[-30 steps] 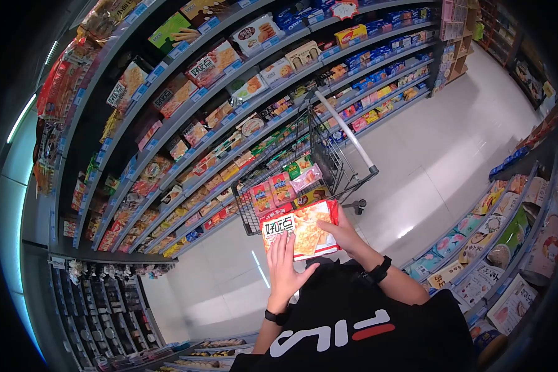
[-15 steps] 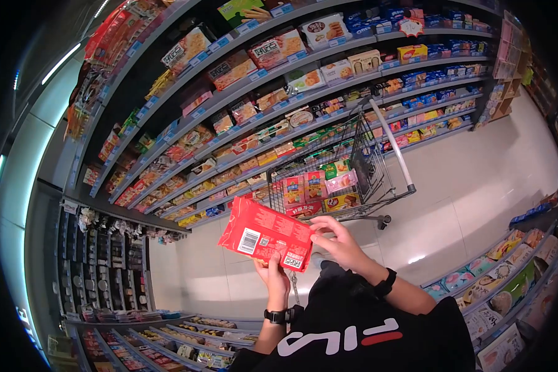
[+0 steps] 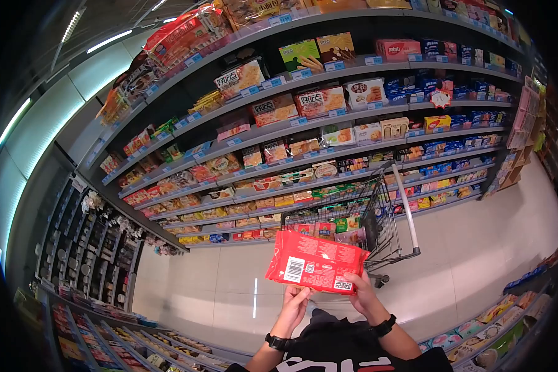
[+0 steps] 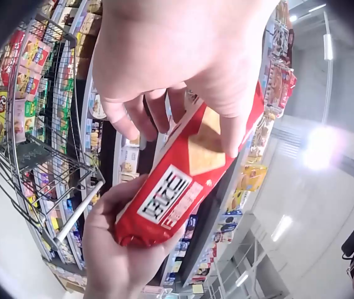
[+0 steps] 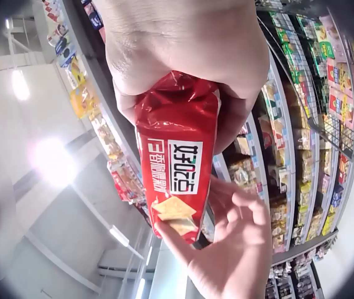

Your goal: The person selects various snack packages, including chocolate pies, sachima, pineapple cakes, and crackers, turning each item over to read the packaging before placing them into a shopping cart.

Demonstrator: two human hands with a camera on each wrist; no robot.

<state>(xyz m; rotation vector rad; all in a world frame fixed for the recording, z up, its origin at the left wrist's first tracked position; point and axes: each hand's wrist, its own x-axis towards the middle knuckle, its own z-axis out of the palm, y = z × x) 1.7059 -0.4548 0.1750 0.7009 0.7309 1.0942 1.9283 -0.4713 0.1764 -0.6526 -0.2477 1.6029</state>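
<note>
A red cracker packet [image 3: 316,263] is held in front of the body, its back with barcode and small print turned up in the head view. My right hand [image 3: 364,296] grips its right end, thumb on top. At its lower edge, my left hand [image 3: 295,308] pinches the packet between thumb and fingers. The left wrist view shows the side of the packet [image 4: 174,193], with white label and cracker picture, under the left thumb [image 4: 231,134]. In the right wrist view, the right hand [image 5: 183,50] wraps the crumpled end, and the left hand [image 5: 236,249] holds the other end.
A wire shopping cart [image 3: 384,217] with several boxed snacks stands just beyond the packet. Behind it rise long shelves [image 3: 242,158] of biscuits and crackers. Lower shelves flank me at left [image 3: 127,338] and right [image 3: 499,332]. Pale tiled floor [image 3: 229,291] lies between.
The packet was turned over from its cracker-picture front to its printed back. It then moved right and levelled out. The left hand went from lying flat on the front to pinching the lower edge.
</note>
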